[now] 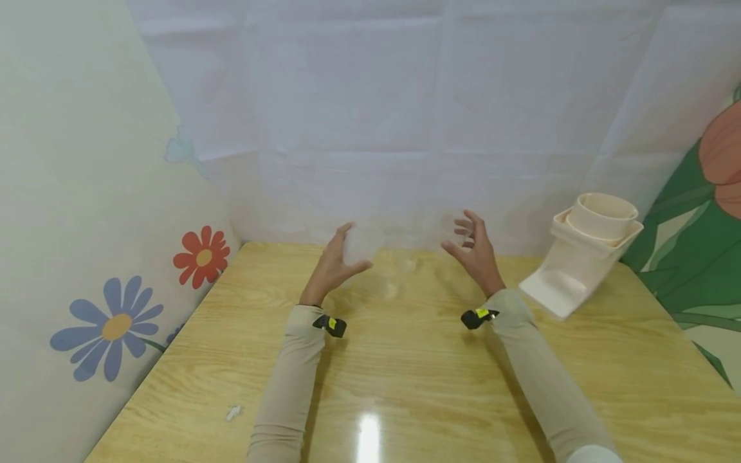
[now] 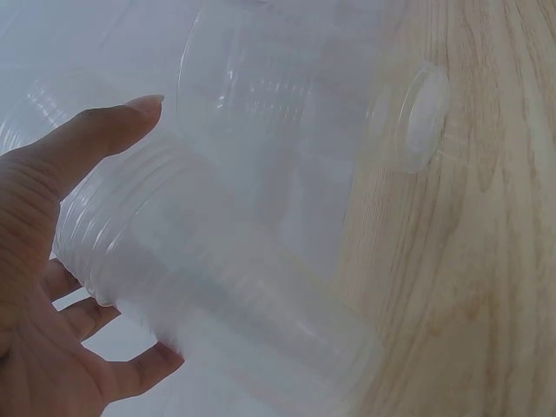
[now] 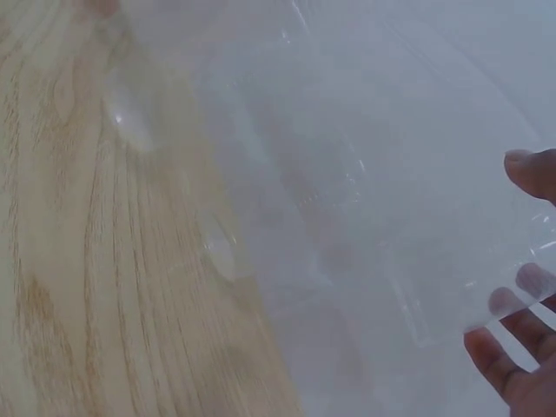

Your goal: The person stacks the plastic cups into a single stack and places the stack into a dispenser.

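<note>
My left hand (image 1: 336, 260) grips a stack of clear plastic cups (image 2: 217, 269), its thumb on one side and its fingers on the other. The stack's ribbed rims are close to the hand in the left wrist view. Beyond it, a single clear cup (image 2: 417, 122) has its base on the table between the hands. My right hand (image 1: 475, 251) holds another clear cup (image 3: 434, 295) with curled fingers, and some fingertips show through its wall. The plastic is so transparent that the cups' outlines are faint in the head view.
A cream plastic holder with a round collar (image 1: 579, 251) is at the right of the wooden table (image 1: 405, 373). A small white scrap (image 1: 234, 412) lies near the left edge. White sheeting (image 1: 359, 116) hangs behind, with flower-patterned walls at both sides.
</note>
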Demonstrator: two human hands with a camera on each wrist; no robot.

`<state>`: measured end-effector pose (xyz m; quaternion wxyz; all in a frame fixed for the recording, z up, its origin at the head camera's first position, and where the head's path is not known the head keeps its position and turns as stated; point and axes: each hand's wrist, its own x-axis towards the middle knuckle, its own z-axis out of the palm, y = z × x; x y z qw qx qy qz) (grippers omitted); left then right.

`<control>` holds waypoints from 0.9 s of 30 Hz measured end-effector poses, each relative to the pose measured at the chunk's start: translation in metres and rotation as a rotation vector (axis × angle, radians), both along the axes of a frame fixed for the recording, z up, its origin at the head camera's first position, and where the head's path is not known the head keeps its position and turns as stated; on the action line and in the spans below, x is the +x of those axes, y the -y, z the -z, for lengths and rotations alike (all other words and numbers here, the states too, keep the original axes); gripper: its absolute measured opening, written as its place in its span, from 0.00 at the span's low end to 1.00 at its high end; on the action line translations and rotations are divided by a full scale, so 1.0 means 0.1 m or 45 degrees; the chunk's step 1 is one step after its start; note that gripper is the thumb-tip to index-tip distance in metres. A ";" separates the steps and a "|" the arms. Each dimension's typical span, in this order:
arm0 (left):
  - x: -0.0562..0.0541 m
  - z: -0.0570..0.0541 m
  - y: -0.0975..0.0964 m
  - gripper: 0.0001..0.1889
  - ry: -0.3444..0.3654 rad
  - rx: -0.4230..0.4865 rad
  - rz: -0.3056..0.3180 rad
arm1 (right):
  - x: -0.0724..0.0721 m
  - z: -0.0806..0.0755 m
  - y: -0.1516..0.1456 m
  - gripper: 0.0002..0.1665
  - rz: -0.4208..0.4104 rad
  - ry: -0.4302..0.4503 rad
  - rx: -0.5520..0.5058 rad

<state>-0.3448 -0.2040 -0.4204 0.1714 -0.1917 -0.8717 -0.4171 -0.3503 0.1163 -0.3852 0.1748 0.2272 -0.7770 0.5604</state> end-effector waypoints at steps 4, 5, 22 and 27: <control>0.00 0.01 0.00 0.51 0.013 0.000 0.000 | 0.02 -0.03 0.01 0.46 -0.004 0.015 -0.014; 0.00 0.01 0.00 0.51 0.016 0.001 0.002 | 0.03 -0.04 0.01 0.46 -0.007 0.018 -0.021; 0.00 -0.01 0.00 0.50 0.017 0.024 0.012 | -0.26 0.14 -0.06 0.48 -0.016 -0.015 -0.105; 0.01 -0.01 0.01 0.51 0.027 0.016 0.008 | -0.26 0.14 -0.05 0.48 -0.032 -0.037 -0.144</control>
